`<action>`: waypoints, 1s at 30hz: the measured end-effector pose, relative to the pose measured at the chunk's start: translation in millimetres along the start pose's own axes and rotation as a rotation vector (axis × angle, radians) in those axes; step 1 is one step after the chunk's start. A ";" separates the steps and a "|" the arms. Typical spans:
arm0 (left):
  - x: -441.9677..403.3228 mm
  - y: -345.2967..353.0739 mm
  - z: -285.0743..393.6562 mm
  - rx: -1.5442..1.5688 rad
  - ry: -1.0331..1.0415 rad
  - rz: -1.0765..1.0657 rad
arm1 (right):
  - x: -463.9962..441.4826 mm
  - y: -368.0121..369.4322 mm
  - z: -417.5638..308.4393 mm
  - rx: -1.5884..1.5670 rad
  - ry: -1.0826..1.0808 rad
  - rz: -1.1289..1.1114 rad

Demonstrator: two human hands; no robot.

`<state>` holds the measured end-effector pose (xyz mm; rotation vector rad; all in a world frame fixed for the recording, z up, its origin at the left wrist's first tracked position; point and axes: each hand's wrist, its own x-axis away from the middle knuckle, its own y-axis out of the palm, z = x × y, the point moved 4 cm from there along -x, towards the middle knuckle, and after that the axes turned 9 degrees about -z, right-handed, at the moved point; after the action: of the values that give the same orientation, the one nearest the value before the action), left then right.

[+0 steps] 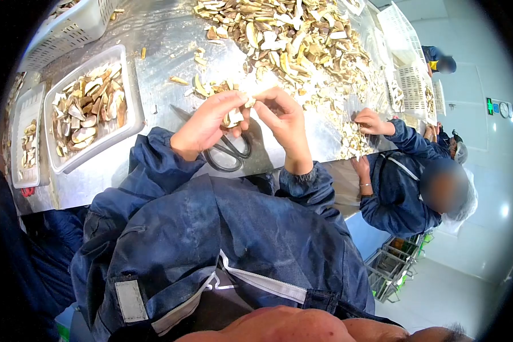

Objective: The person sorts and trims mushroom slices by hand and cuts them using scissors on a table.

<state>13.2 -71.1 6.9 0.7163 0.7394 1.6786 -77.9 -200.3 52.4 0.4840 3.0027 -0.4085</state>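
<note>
My left hand (208, 122) is closed around a pale mushroom piece (232, 118), which shows between the thumb and the fingers. Close beside it, my right hand (285, 122) has thumb and index finger together at a small mushroom bit (249, 102), which the left fingertips also touch. Beneath the hands, black-handled scissors (229, 154) lie on the metal table (159, 62). A large heap of brown and cream mushroom slices (293, 43) spreads just beyond the fingers.
Left of me stands a white tray (139, 117) of mushroom slices, with a smaller tray (17, 178) beside it and a perforated basket (62, 48) behind. At right, a co-worker (404, 188) handles small pieces near stacked white baskets (398, 27).
</note>
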 end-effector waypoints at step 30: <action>-3.2 1.1 -9.1 -0.431 0.050 0.114 | 35.4 -3.3 34.8 -0.151 0.318 0.139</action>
<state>6.1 -75.5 1.8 0.4189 0.3536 1.8837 -111.4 -202.2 15.8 0.8060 3.2367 -0.0996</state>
